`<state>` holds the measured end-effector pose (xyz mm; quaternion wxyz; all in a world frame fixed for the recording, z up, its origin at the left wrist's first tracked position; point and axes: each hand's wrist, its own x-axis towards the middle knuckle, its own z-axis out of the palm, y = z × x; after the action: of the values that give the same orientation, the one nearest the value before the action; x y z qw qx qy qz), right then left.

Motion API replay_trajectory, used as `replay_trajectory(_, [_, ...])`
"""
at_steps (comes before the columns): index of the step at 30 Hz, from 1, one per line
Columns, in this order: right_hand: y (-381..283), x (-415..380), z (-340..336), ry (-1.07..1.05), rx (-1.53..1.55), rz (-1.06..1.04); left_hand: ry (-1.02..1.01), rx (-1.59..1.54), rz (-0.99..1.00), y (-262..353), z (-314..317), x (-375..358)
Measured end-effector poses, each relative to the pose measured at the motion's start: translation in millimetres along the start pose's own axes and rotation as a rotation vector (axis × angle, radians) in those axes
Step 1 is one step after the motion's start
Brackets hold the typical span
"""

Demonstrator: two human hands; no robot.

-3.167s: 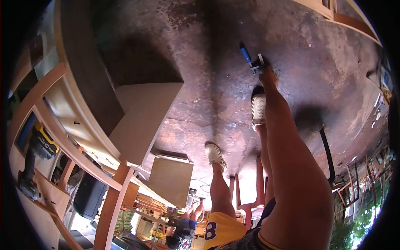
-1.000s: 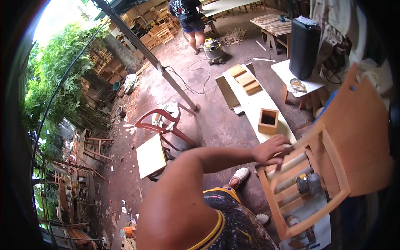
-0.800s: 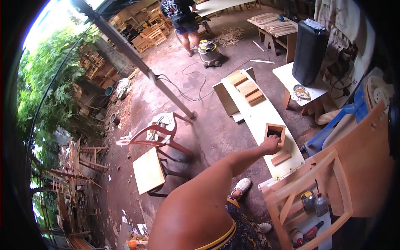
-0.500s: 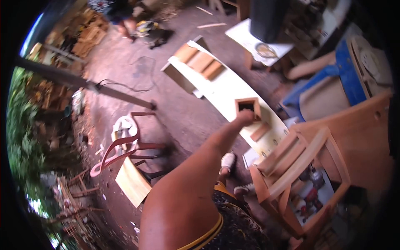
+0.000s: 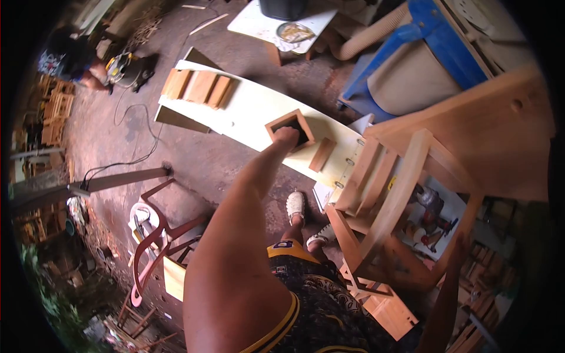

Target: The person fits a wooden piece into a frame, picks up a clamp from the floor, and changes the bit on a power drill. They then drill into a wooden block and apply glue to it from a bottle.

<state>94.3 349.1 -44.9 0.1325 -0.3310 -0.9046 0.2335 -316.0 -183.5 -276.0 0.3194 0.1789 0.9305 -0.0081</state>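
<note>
My left hand (image 5: 286,137) reaches into the opening of a square wooden box (image 5: 306,125) on a long pale board (image 5: 253,94). The box walls and its dark inside hide the fingers. Beside the box, a small wooden block (image 5: 322,155) lies on the board. At the lower right, my right hand (image 5: 458,250) is closed on the outer edge of a tilted wooden chair frame (image 5: 406,182), partly in shadow. Through the frame's opening, a power drill (image 5: 429,203) and other tools show on a white surface.
Several wood blocks (image 5: 200,87) lie at the board's far end. A blue machine (image 5: 447,41) stands upper right, by a white table (image 5: 250,23). At left are a post (image 5: 118,181) and a reddish chair (image 5: 156,241). Another person (image 5: 67,56) bends near a yellow-black machine (image 5: 123,69).
My view has turned, so the board and chair frame sit further left and higher. My left hand stays in the box opening. The other person now shows further left.
</note>
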Motion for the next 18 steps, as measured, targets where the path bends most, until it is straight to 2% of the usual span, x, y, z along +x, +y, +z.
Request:
replay_trajectory(3, [-10.3, -2.4, -4.3, -0.102, 0.087, 0.160, -0.019, 0.036, 0.045, -4.5, -1.6, -3.9])
replay_trajectory(7, [-17.1, -2.6, -1.0, -0.065, 0.018, 0.125, 0.082, -0.137, 0.024, -12.2, -0.3, -5.2])
replay_trajectory(9, [-5.7, -3.5, 0.1, -0.064, 0.036, 0.143, 0.098, -0.123, 0.037, -13.2, -3.1, -2.6])
replay_trajectory(11, [-29.8, -5.9, -5.8, -0.081, -0.117, 0.184, 0.145, -0.198, 0.046, -3.1, -26.7, -23.3])
replay_trajectory(12, [-50.2, -8.6, -2.1, -0.006, -0.034, 0.187, 0.158, -0.204, 0.059, -2.9, -25.7, -23.5])
replay_trajectory(15, [-47.6, -6.9, -1.4, -0.031, 0.020, 0.186, 0.185, -0.252, 0.127, -7.7, -27.2, -34.1])
replay_trajectory(18, [-60.2, -8.1, -3.0, -0.046, 0.099, 0.189, 0.165, -0.646, 0.142, -12.0, -34.6, -57.5])
